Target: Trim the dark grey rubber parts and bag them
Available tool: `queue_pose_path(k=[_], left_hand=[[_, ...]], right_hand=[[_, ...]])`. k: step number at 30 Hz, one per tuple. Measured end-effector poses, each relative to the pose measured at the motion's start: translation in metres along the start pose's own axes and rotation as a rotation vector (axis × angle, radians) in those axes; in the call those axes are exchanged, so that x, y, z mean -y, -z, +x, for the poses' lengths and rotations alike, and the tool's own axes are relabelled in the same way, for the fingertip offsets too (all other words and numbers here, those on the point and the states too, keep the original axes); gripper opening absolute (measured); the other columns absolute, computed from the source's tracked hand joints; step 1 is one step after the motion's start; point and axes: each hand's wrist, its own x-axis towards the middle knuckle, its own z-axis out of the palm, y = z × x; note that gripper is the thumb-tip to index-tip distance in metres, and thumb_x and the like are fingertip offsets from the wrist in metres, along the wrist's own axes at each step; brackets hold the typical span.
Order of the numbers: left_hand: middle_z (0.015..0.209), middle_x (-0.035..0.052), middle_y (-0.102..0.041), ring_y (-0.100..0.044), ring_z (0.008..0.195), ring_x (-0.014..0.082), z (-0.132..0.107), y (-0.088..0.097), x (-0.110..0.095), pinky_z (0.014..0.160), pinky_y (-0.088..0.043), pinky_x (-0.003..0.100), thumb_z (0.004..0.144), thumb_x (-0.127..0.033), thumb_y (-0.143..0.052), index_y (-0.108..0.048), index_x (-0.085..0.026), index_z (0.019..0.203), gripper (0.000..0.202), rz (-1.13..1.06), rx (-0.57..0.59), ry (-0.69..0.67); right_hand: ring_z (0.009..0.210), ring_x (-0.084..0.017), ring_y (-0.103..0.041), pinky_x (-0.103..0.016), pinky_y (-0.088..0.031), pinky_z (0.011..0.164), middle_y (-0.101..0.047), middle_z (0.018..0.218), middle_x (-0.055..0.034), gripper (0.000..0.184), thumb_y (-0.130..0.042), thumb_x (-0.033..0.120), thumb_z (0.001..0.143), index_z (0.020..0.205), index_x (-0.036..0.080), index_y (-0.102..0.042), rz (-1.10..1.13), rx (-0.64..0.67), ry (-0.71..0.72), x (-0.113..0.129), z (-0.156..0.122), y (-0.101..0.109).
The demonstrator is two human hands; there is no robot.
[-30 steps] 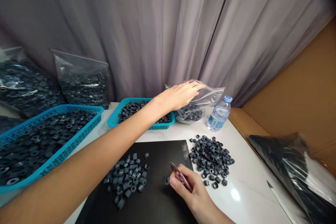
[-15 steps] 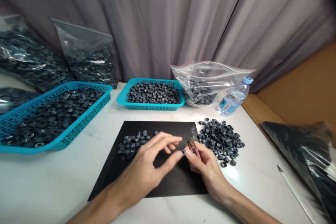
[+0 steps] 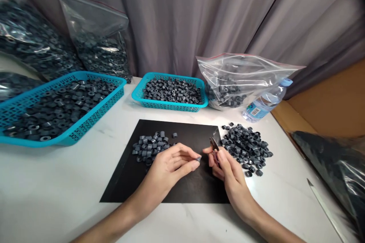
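Between thumb and fingertips, my left hand (image 3: 173, 163) pinches a small dark grey plastic ring (image 3: 199, 158) above the black mat (image 3: 188, 190). My right hand (image 3: 228, 167), just to the right and apart from it, is closed around small nippers (image 3: 214, 147). Their metal tips point up and away from me, and the handle, pinkish where it shows, is mostly hidden by the fingers. A pile of grey rings (image 3: 151, 144) lies on the mat beyond my left hand. Another, bigger heap of rings (image 3: 248, 146) spreads over the table right of my right hand.
Two blue baskets (image 3: 98, 112) of rings stand at left and back. A zip bag (image 3: 228, 95) with rings and a water bottle (image 3: 266, 100) are at the back right. More filled bags (image 3: 99, 53) lean by the curtain. A pale pencil-like stick (image 3: 322, 205) lies right.
My left fingers have closed on the ring, which was between both hands. The hands have drawn apart, and my right hand has turned the nippers more upright. The view has shifted slightly.
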Motion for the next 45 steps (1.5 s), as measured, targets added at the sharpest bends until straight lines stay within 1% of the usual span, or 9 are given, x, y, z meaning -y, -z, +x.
queue_pose_path(k=[3,6,9,13,17,24,30,39,45], left_hand=[[0.090,-0.0029,-0.075,-0.072,0.090,0.0120,0.000,0.002,0.000,0.085,-0.056,0.018,0.082,-0.029,-0.081,-0.071,-0.023,0.094,0.017,0.005,-0.031,0.006],[0.089,-0.0030,-0.075,-0.072,0.085,0.0109,-0.002,0.003,0.000,0.077,-0.056,0.016,0.081,-0.031,-0.082,-0.073,-0.024,0.098,0.020,-0.006,-0.064,0.014],[0.089,-0.0015,-0.078,-0.073,0.085,0.0116,-0.004,0.004,-0.002,0.076,-0.056,0.015,0.082,-0.031,-0.081,-0.077,-0.025,0.097,0.018,-0.004,-0.098,0.011],[0.080,-0.0022,-0.079,-0.072,0.073,0.0111,-0.007,0.001,-0.005,0.072,-0.058,0.016,0.079,-0.029,-0.082,-0.080,-0.025,0.091,0.012,-0.008,-0.195,-0.045],[0.078,-0.0028,-0.079,-0.070,0.066,0.0100,-0.010,-0.003,-0.006,0.067,-0.059,0.015,0.076,-0.025,-0.083,-0.082,-0.026,0.087,0.011,-0.012,-0.233,-0.085],[0.078,-0.0011,-0.079,-0.070,0.069,0.0127,-0.015,-0.006,-0.009,0.068,-0.059,0.018,0.075,-0.025,-0.084,-0.083,-0.025,0.085,0.011,-0.053,-0.245,-0.039],[0.083,0.0006,-0.079,-0.069,0.078,0.0148,-0.014,-0.004,-0.013,0.073,-0.055,0.021,0.076,-0.033,-0.085,-0.083,-0.026,0.091,0.016,-0.089,-0.191,0.051],[0.101,0.0000,-0.077,-0.062,0.103,0.0172,-0.019,-0.003,-0.010,0.093,-0.045,0.025,0.084,-0.039,-0.078,-0.081,-0.031,0.101,0.019,-0.203,-0.115,0.202],[0.101,0.0013,-0.075,-0.057,0.102,0.0188,-0.018,-0.002,-0.010,0.093,-0.042,0.028,0.081,-0.041,-0.081,-0.082,-0.028,0.099,0.022,-0.224,-0.112,0.228]], right_hand=[[0.081,-0.016,-0.054,-0.027,-0.045,0.074,-0.054,0.087,-0.0017,0.030,-0.042,0.037,0.110,0.122,0.024,-0.065,-0.233,-0.029,0.224,0.001,-0.001,0.003],[0.080,-0.017,-0.055,-0.026,-0.045,0.070,-0.058,0.091,-0.0025,0.027,-0.052,0.026,0.106,0.129,0.026,-0.064,-0.412,-0.020,0.406,0.002,-0.001,0.008],[0.074,-0.015,-0.053,-0.025,-0.044,0.062,-0.057,0.090,-0.0022,0.037,-0.055,0.018,0.103,0.139,0.027,-0.061,-0.464,-0.018,0.461,0.003,-0.001,0.010],[0.077,-0.016,-0.057,-0.027,-0.046,0.067,-0.060,0.097,-0.0043,0.049,-0.054,0.010,0.103,0.149,0.028,-0.052,-0.511,0.007,0.556,0.002,-0.003,0.007],[0.079,-0.016,-0.059,-0.028,-0.047,0.069,-0.062,0.098,-0.0052,0.052,-0.053,0.005,0.102,0.148,0.028,-0.052,-0.560,0.030,0.630,0.001,-0.005,0.006],[0.078,-0.017,-0.060,-0.028,-0.048,0.066,-0.062,0.096,-0.0061,0.055,-0.052,0.004,0.102,0.151,0.027,-0.049,-0.632,0.034,0.685,0.005,-0.005,0.008],[0.076,-0.017,-0.058,-0.030,-0.049,0.067,-0.062,0.095,-0.0069,0.055,-0.053,0.007,0.102,0.153,0.028,-0.047,-0.690,-0.006,0.704,0.005,-0.003,0.007],[0.077,-0.017,-0.061,-0.030,-0.050,0.067,-0.065,0.097,-0.0072,0.056,-0.053,0.008,0.103,0.154,0.029,-0.044,-0.717,-0.030,0.746,0.005,-0.003,0.007],[0.079,-0.018,-0.063,-0.031,-0.052,0.069,-0.067,0.100,-0.0080,0.056,-0.053,0.009,0.103,0.155,0.028,-0.043,-0.732,-0.033,0.739,0.002,-0.004,0.008]])
